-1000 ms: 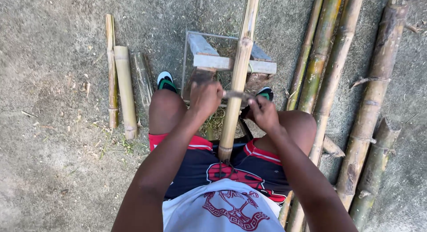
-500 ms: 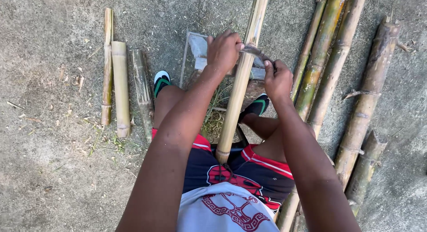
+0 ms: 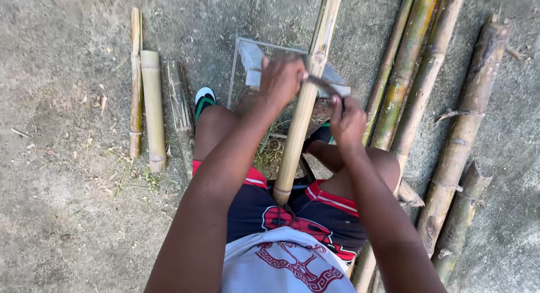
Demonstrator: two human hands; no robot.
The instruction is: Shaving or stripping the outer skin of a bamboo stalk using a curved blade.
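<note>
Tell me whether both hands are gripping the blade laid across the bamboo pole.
Yes: the left hand and right hand each hold one end of the blade set across the bamboo pole.

1. Left hand [image 3: 281, 79] and right hand [image 3: 347, 121] gripping a blade [image 3: 329, 86] across a bamboo pole [image 3: 304, 110] — pole propped between the knees.
2. More bamboo stalks [image 3: 405, 85] lying right; cut pieces [image 3: 153, 110] left.

Left grip [image 3: 281, 79] clenched — right grip [image 3: 347, 121] fisted
</note>
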